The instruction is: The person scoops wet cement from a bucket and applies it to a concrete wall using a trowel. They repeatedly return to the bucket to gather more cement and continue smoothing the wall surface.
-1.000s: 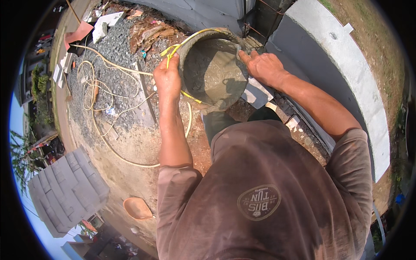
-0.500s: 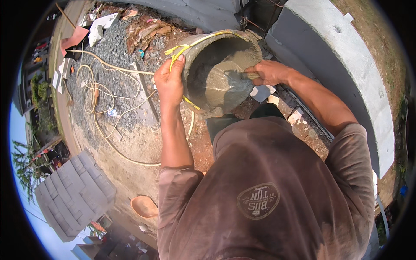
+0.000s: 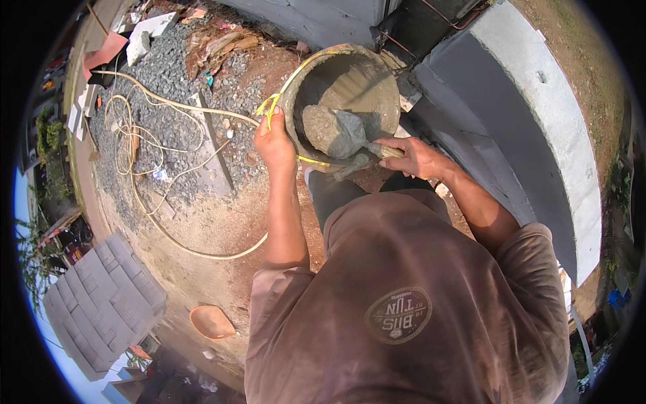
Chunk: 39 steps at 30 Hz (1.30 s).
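Gray mortar (image 3: 363, 84) fills part of one bucket (image 3: 397, 101), held just in front of the person's dark trousers (image 3: 338, 195), its round mouth facing the camera. Thick crust lines the bucket's rim; inside, it looks wet, bright with sun in places and shadowed in others. One yellow strap (image 3: 270, 105) runs around its left edge, knotted where the left hand (image 3: 274, 143) clamps the rim, thumb uppermost, the other fingers mostly hidden. The right hand (image 3: 414, 160) closes around the handle of one trowel (image 3: 348, 138), its mortar-smeared blade inside the mouth beside a heaped lump. Two bare forearms (image 3: 286, 215) extend from one brown shirt (image 3: 431, 249). To the left, a pale hose (image 3: 192, 251) loops over gravel (image 3: 176, 64) and bare ground, near one plank (image 3: 215, 158). Lower down rests one orange dish (image 3: 212, 322). Two gray walls frame the scene: one (image 3: 309, 20) beyond the bucket, another (image 3: 498, 74), pale-topped, at right.
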Each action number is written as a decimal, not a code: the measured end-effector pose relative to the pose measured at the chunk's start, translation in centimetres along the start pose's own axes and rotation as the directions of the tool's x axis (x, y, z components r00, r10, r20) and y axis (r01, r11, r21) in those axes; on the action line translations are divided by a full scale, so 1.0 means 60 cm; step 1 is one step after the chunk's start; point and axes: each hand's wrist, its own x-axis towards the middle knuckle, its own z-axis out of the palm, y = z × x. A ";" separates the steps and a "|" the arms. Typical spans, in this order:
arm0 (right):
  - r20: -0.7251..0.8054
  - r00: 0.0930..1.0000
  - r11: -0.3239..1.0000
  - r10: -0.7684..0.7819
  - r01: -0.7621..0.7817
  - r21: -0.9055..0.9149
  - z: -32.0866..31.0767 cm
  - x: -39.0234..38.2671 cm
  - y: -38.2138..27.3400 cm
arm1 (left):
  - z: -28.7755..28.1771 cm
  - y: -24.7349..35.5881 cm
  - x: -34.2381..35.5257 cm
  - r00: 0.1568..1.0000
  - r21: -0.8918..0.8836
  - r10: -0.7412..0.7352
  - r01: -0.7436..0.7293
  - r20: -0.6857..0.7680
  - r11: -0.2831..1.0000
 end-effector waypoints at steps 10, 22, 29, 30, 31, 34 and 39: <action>-0.273 0.915 0.726 0.297 -0.030 0.687 -0.105 0.005 0.053 | -0.028 -0.053 0.014 0.976 0.044 -0.144 0.154 -0.165 0.987; -0.247 0.963 0.965 0.112 -0.047 0.256 -0.080 -0.020 0.056 | -0.032 -0.049 0.007 0.978 0.264 -0.176 0.201 -0.115 0.943; -0.277 0.960 0.586 0.042 -0.249 -0.772 -0.061 0.043 0.005 | 0.024 -0.002 -0.010 0.999 0.305 -0.040 0.046 -0.026 0.951; -0.261 0.965 0.572 0.016 -0.223 -0.789 -0.034 0.056 -0.001 | 0.027 0.002 -0.012 0.999 0.261 -0.035 0.042 -0.030 0.964; -0.163 0.986 0.591 0.024 -0.145 -0.794 -0.020 0.070 -0.013 | 0.019 -0.008 -0.011 0.999 0.229 -0.026 0.030 -0.019 0.973; -0.113 0.993 0.634 -0.045 -0.059 -0.771 -0.017 0.068 -0.042 | 0.006 0.007 -0.012 1.000 0.280 -0.005 0.001 0.012 0.960; -0.273 0.931 0.489 -0.243 -0.125 -0.863 -0.073 0.090 -0.036 | 0.016 0.058 -0.017 0.990 0.375 0.050 -0.097 0.134 0.922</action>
